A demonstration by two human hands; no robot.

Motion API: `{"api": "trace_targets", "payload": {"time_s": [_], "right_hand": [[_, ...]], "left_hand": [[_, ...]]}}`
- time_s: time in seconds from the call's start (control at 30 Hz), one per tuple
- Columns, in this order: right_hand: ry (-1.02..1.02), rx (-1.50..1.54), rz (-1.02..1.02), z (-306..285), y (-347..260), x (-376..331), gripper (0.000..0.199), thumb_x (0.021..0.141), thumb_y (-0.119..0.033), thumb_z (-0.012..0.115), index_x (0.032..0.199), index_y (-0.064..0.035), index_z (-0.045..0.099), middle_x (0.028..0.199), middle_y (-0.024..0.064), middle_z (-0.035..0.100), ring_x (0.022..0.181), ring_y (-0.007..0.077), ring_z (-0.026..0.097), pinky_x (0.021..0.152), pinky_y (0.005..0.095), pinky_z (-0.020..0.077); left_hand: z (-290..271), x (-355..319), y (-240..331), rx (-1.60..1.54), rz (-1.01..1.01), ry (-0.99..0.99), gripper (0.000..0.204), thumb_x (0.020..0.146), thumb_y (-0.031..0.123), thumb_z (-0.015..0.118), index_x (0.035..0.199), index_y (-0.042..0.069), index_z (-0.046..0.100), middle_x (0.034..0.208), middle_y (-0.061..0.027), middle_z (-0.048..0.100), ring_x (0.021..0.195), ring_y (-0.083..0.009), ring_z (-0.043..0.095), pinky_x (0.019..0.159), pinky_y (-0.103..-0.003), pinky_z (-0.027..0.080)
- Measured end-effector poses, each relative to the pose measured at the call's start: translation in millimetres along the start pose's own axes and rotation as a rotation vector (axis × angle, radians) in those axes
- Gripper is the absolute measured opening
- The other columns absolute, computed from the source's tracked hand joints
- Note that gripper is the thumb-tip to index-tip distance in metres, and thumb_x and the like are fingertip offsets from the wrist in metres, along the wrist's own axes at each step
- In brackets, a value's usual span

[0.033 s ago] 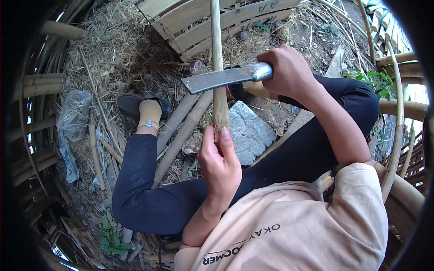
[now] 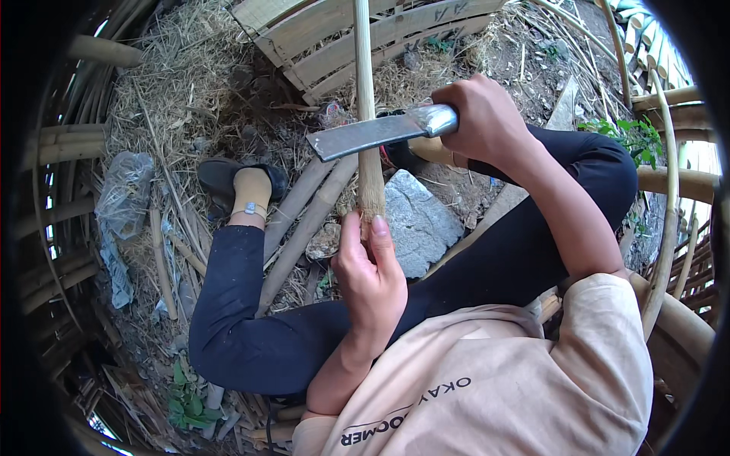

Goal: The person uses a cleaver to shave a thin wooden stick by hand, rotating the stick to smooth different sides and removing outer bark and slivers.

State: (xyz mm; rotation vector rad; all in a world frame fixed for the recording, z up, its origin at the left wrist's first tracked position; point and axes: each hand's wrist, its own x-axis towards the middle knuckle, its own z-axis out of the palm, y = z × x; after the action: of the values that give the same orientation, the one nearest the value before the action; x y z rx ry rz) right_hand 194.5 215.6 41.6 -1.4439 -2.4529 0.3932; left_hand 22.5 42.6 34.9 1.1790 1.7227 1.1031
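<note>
Stick in the left hand, knife lying across it in the right

A pale wooden stick [image 2: 366, 76] is standing out in front of the person, in the middle of the view, its near end reaching the left hand [image 2: 370, 266]. This hand is pinching the end between thumb and fingers, almost closed. The knife [image 2: 357, 138], with a broad grey blade, is crossing over the stick above this grip; whether its edge is touching the wood, I cannot tell. The right hand [image 2: 483, 118] is closing fully around the handle.

In my judgement, the person is working the stick's surface with the blade; scraping or shaving, I cannot say which. The next move is calling for a firm left pinch, a steady blade angle, and fingers staying clear of the edge.

Just beyond the left hand, a grey stone [image 2: 420, 224] is lying on the ground. Farther out, two poles [image 2: 310, 224] and a slatted crate [image 2: 327, 36] are resting.
</note>
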Motion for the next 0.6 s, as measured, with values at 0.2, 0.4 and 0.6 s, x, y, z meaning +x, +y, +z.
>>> {"api": "trace_targets", "payload": {"time_s": [0.2, 0.4, 0.6], "right_hand": [[0.199, 0.011, 0.01, -2, 19, 16, 0.017, 0.073, -0.017, 0.068, 0.085, -0.0085, 0.076, 0.072, 0.0171, 0.069, 0.071, 0.038, 0.069, 0.071, 0.0457, 0.057], [0.391, -0.057, 0.253, -39, 69, 46, 0.029, 0.089, -0.034, 0.071, 0.09, -0.005, 0.076, 0.068, 0.0171, 0.069, 0.064, 0.0307, 0.07, 0.064, 0.0435, 0.0552], [0.065, 0.496, 0.155, -28, 40, 14, 0.047, 0.086, -0.041, 0.077, 0.064, -0.006, 0.055, 0.055, -0.0035, 0.048, 0.051, 0.0075, 0.043, 0.049, 0.0311, 0.0326]], "left_hand": [[-2, -4, 7, 0.078, 0.042, 0.033, 0.026, 0.107, 0.024, 0.049, 0.095, 0.001, 0.053, 0.062, 0.0014, 0.046, 0.055, -0.0056, 0.042, 0.05, -0.026, 0.034], [5, -7, -2, -0.105, -0.02, -0.048, 0.024, 0.106, 0.023, 0.05, 0.098, 0.001, 0.054, 0.065, 0.0047, 0.045, 0.057, -0.0026, 0.038, 0.05, -0.023, 0.029], [4, 7, -7, -0.291, -0.09, -0.122, 0.025, 0.108, 0.026, 0.048, 0.102, 0.003, 0.054, 0.064, 0.0078, 0.04, 0.055, 0.0, 0.032, 0.049, -0.021, 0.023]]}}
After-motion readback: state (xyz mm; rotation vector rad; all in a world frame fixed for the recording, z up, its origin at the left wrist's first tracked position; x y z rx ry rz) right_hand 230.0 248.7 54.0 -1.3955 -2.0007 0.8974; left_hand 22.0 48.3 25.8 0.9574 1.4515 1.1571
